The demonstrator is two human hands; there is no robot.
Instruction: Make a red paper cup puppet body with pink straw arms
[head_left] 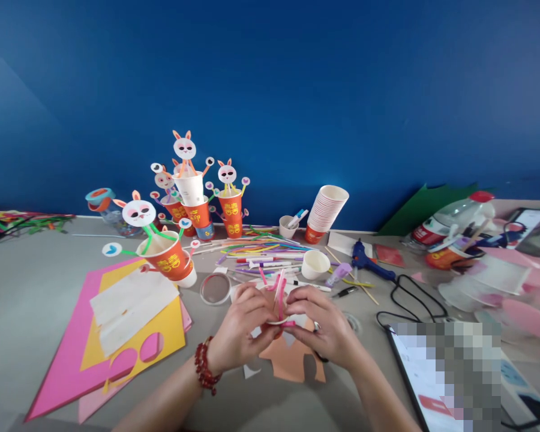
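Note:
A paper cup (278,322) with a white rim sits between my two hands, mostly hidden by the fingers. Pink pipe cleaners (281,289) stand up out of its mouth, and one pink end pokes out through the side by my right fingertips. My left hand (251,317), a red bead bracelet at its wrist, is closed around the cup's left side. On the other side, my right hand (326,324) pinches the pink pipe cleaner end close to the rim. Peach paper with cut-outs (288,363) lies on the table beneath.
Finished rabbit-faced cups (164,258) stand at back left beside pink and yellow paper sheets (171,336). Markers (265,264), a small white cup (315,264), a cup stack (327,207) and a blue glue gun (369,262) lie beyond my hands. A tablet (414,372) is at right.

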